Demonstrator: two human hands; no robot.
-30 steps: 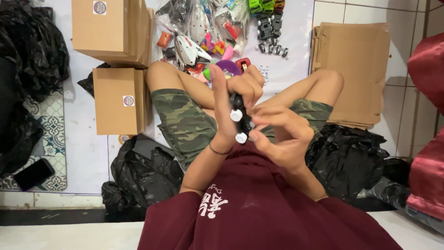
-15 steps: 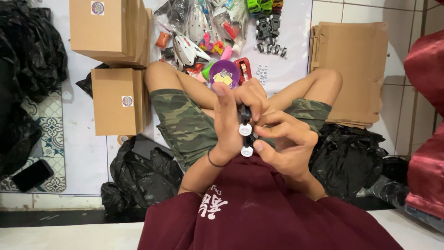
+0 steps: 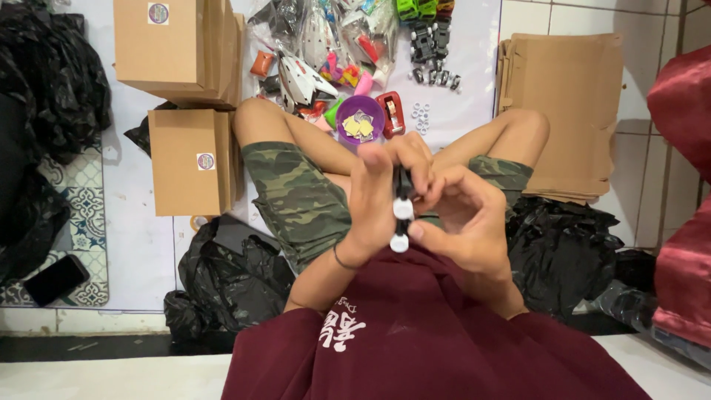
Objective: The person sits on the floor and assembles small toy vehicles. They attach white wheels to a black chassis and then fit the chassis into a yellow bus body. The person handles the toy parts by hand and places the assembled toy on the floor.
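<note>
I sit cross-legged on the floor and hold a small black toy piece with two white wheels [image 3: 401, 215] upright in front of my chest. My left hand [image 3: 370, 200] grips its upper part, thumb up along the side. My right hand [image 3: 466, 215] wraps it from the right, with the thumb against the lower white wheel. Most of the black body is hidden behind my fingers. A purple bowl [image 3: 360, 124] with small pale parts stands on the floor just beyond my knees.
Closed cardboard boxes [image 3: 189, 159] sit at the left, flat cardboard sheets [image 3: 570, 111] at the right. Bagged colourful toys [image 3: 326, 44], black toy parts [image 3: 433, 44], small white rings [image 3: 424, 117], a red tape dispenser [image 3: 390, 115] lie ahead. Black plastic bags [image 3: 229, 281] and a phone [image 3: 55, 280] lie nearby.
Both hands have lowered the toy piece slightly toward my chest. The right thumb has shifted down onto the lower white wheel. The purple bowl is now fully uncovered.
</note>
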